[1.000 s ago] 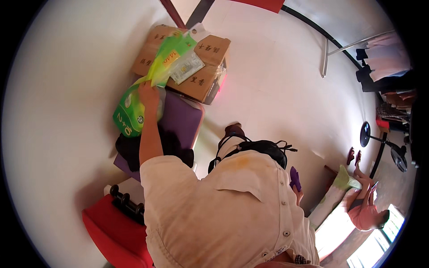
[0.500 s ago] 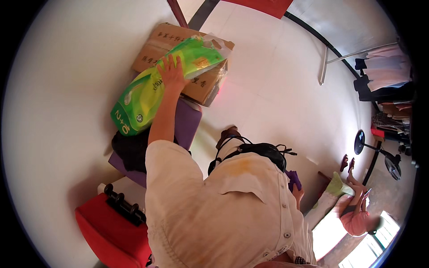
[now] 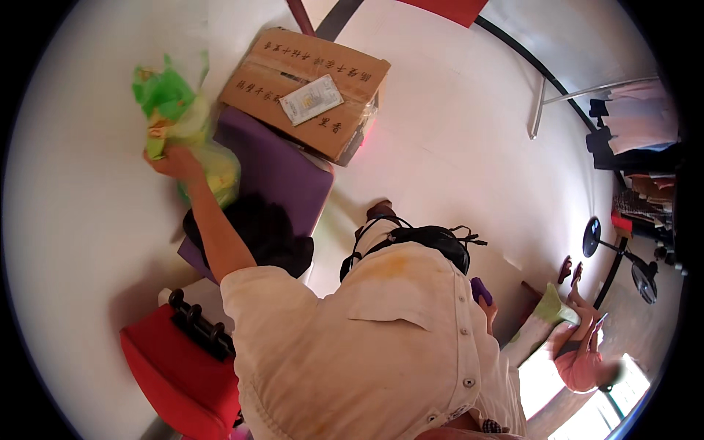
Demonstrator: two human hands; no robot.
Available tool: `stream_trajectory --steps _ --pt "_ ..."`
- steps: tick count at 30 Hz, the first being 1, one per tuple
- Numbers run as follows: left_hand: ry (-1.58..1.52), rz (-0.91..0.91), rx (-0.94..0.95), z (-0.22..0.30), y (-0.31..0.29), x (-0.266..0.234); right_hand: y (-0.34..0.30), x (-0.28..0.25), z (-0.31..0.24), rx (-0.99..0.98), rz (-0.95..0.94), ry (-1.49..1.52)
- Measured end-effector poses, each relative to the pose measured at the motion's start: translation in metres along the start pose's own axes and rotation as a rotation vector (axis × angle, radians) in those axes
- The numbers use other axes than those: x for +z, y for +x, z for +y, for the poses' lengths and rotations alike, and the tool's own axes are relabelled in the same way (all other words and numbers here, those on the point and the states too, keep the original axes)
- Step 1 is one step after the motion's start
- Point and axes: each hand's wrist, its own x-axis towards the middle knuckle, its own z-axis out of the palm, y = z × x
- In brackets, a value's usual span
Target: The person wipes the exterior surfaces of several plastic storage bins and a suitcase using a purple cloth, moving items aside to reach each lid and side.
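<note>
My left hand [image 3: 176, 163], arm stretched out to the left, is closed on a crumpled green and yellow plastic package [image 3: 167, 97]. Motion smears the package a little, and part of it hangs below the hand. It is beside a purple flat-topped piece [image 3: 275, 165] with a dark heap of cloth or a bag [image 3: 253, 235] on it. Partly hidden behind my shirt, my right hand [image 3: 490, 312] grips a bunched purple cloth [image 3: 480, 290]. A cardboard box [image 3: 253, 70] lies ahead, with a flat whitish packet [image 3: 312, 100] on top.
A red suitcase [image 3: 176, 359] with a black handle stands at the lower left. At the right are a clothes rack with hanging clothes [image 3: 638, 114] and a fan [image 3: 592, 237]. Another person [image 3: 583, 363] sits on a bed holding a phone.
My left hand has lifted the green package off the box and swung it left. The packet on the box and more of the purple top now show. The right hand stays on the purple cloth.
</note>
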Motion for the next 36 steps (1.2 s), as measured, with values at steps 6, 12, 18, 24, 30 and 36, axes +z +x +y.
stream_trajectory --steps 6,12,18,24,30,36 --pt "-0.779 0.170 0.096 0.047 0.074 -0.076 0.042 -0.001 -0.029 -0.079 -0.019 -0.040" --pt "-0.485 0.278 0.005 0.152 0.091 -0.088 0.054 -0.012 -0.084 -0.148 -0.058 0.151" --pt "0.521 -0.025 0.717 0.211 0.072 -0.046 0.085 -0.007 -0.115 -0.236 0.094 0.534" --pt "-0.928 -0.605 -0.655 0.247 -0.034 0.059 0.062 -0.084 -0.252 -0.253 -0.163 0.754" --pt "-1.010 -1.196 -0.616 0.221 -0.192 0.130 0.003 -0.136 -0.370 -0.587 -0.196 0.749" --pt "-1.229 -1.636 -0.126 0.345 -0.325 0.091 0.000 -0.164 -0.327 -0.592 -0.243 0.879"
